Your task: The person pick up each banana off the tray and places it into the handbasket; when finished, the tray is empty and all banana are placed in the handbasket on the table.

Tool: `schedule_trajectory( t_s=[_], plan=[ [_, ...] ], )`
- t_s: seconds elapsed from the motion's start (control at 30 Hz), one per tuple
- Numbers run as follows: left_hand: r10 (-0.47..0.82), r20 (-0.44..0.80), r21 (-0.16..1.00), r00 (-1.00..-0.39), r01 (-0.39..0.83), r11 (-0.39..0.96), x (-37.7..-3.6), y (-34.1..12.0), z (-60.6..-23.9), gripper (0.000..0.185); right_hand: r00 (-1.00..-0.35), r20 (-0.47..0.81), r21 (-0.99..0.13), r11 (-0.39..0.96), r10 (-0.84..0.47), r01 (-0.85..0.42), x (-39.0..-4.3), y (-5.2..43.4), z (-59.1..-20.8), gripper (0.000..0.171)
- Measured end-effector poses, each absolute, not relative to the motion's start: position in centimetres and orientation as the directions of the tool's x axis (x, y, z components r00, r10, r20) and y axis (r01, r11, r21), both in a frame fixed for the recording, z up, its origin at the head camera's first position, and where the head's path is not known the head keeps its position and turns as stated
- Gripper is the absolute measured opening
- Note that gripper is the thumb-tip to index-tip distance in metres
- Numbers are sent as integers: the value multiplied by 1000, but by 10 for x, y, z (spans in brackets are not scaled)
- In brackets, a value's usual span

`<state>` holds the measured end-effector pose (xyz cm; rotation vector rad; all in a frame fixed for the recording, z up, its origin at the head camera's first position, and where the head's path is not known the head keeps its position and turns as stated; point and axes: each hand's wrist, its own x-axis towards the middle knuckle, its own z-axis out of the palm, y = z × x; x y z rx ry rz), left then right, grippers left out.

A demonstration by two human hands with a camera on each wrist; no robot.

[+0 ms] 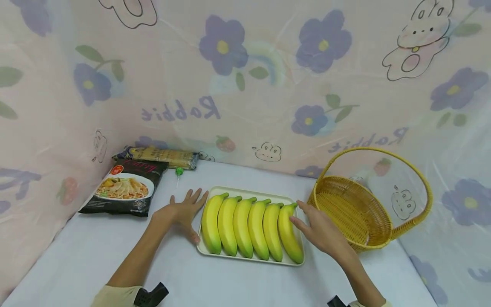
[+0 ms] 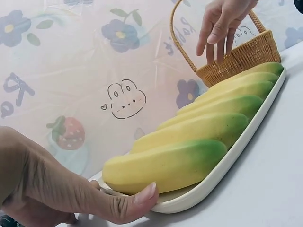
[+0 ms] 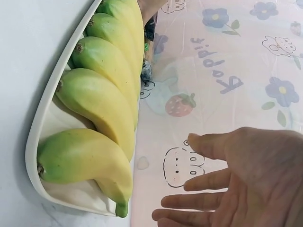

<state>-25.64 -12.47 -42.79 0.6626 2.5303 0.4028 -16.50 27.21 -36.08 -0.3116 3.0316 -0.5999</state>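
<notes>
A cream tray (image 1: pixel 251 258) lies on the white table and holds several yellow-green bananas (image 1: pixel 241 226) side by side. My left hand (image 1: pixel 186 209) lies flat on the table at the tray's left edge, fingers straight; its thumb (image 2: pixel 139 198) presses against the tray rim (image 2: pixel 222 172). My right hand (image 1: pixel 312 224) is open with fingers spread, right beside the rightmost banana (image 1: pixel 289 234), between it and the wicker basket (image 1: pixel 356 209). In the right wrist view the fingers (image 3: pixel 208 182) show a gap to the nearest banana (image 3: pixel 80 156). Neither hand holds anything.
The yellow wicker basket with a tall handle stands empty at the right. A black noodle packet (image 1: pixel 124 187), a second packet (image 1: pixel 165 157) and a green lollipop (image 1: pixel 179 172) lie at the back left. Flower-patterned sheeting (image 1: pixel 245 85) walls the table on three sides.
</notes>
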Motion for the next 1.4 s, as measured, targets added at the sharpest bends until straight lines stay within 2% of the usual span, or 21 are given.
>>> schedule_trajectory(
  t_s=[0.4, 0.63, 0.8, 0.93, 1.17, 1.4],
  plan=[
    [490, -376, 357, -787, 365, 860, -274, -125, -468, 172, -992, -66, -352, 933, -105, -76, -173, 270, -368, 67],
    [488, -366, 364, -792, 361, 858, -267, -117, -467, 167, -992, -78, -309, 948, -101, -72, -179, 272, -369, 59],
    [473, -412, 359, -779, 338, 870, -265, -115, -446, 161, -990, -91, -333, 940, -108, -72, -187, 272, -377, 36],
    [445, -460, 312, -768, 329, 891, -258, -112, -427, 156, -987, -135, -375, 927, -88, -32, -190, 270, -390, 50],
    [449, -467, 298, -762, 343, 891, -254, -111, -421, 151, -986, -164, -449, 893, -42, 36, -189, 264, -401, 49],
    [447, -470, 335, -761, 314, 888, -257, -113, -421, 153, -987, -152, -426, 905, -55, 16, -196, 261, -396, 60]
  ],
)
